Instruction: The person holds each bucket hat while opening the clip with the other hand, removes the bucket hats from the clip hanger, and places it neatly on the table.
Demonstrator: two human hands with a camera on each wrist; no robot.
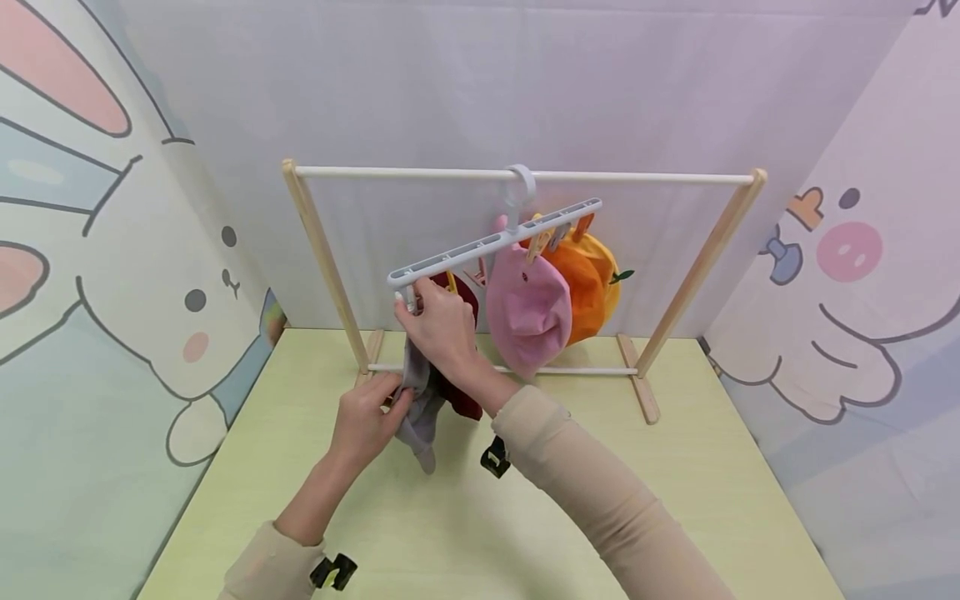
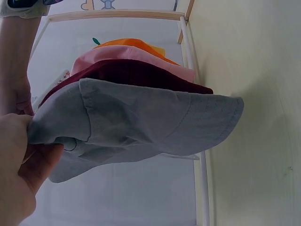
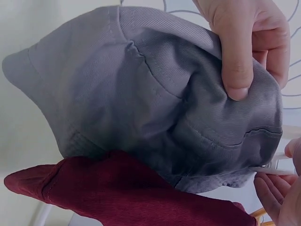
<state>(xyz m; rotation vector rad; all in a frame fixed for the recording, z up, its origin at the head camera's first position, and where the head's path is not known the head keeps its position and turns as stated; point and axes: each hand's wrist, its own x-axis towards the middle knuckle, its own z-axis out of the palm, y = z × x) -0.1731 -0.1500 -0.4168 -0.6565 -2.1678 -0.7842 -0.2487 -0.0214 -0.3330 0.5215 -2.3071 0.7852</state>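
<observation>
A grey cap-like hat (image 1: 422, 414) hangs below the left end of the light grey clip hanger (image 1: 450, 253). My left hand (image 1: 366, 418) pinches its edge between thumb and fingers, as the left wrist view also shows with the hat's fabric (image 2: 136, 110). At the hanger's end, my right hand (image 1: 447, 323) pinches a white clothespin (image 3: 273, 171), whose tip meets the hat's edge in the right wrist view. Right behind the grey hat hangs a maroon hat (image 3: 127, 190), beside a yellow clothespin (image 1: 452, 282).
Pink (image 1: 527, 308) and orange (image 1: 588, 283) hats hang from clothespins on the hanger's right half. The hanger tilts down to the left from the white rod (image 1: 637, 177) of a wooden-legged rack (image 1: 693, 279). Beneath is a pale yellow table (image 1: 675, 492).
</observation>
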